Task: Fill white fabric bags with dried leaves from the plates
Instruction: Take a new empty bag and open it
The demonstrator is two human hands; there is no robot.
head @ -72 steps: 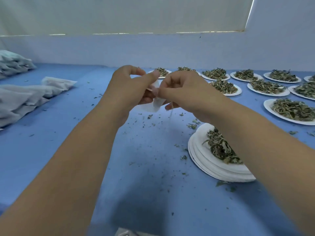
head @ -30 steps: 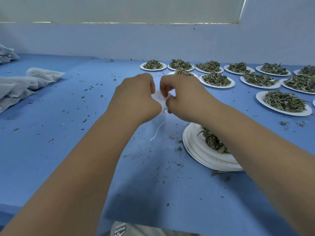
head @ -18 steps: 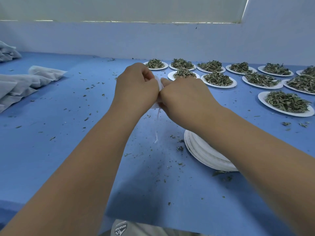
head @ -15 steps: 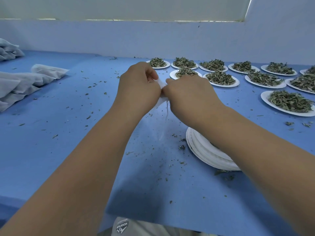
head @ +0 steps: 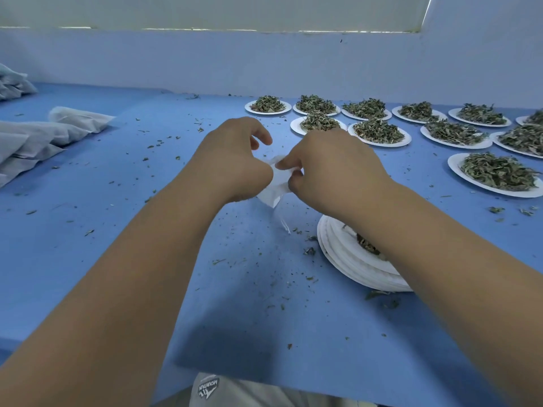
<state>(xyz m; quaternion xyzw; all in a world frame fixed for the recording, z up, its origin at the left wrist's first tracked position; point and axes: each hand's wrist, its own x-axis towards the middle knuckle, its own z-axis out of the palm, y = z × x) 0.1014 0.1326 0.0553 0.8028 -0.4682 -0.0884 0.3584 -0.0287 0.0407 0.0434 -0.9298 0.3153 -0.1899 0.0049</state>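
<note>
A small white fabric bag (head: pixel 276 186) hangs between my hands above the blue table, its drawstring (head: pixel 283 223) dangling below. My left hand (head: pixel 235 160) grips the bag's left side with curled fingers. My right hand (head: pixel 329 168) pinches the bag's top edge from the right. Below my right forearm lies a stack of white plates (head: pixel 349 257) with a few dried leaves (head: pixel 365 245) on top, mostly hidden by the arm.
Several white plates heaped with dried leaves (head: pixel 379 132) stand at the back right, one nearer at the right edge (head: pixel 496 174). A pile of white fabric bags (head: pixel 38 136) lies at the left. Leaf crumbs are scattered over the blue table (head: pixel 147 230).
My hands have drawn slightly apart, so more of the white bag shows between them. My left index finger has lifted. The drawstring still dangles below.
</note>
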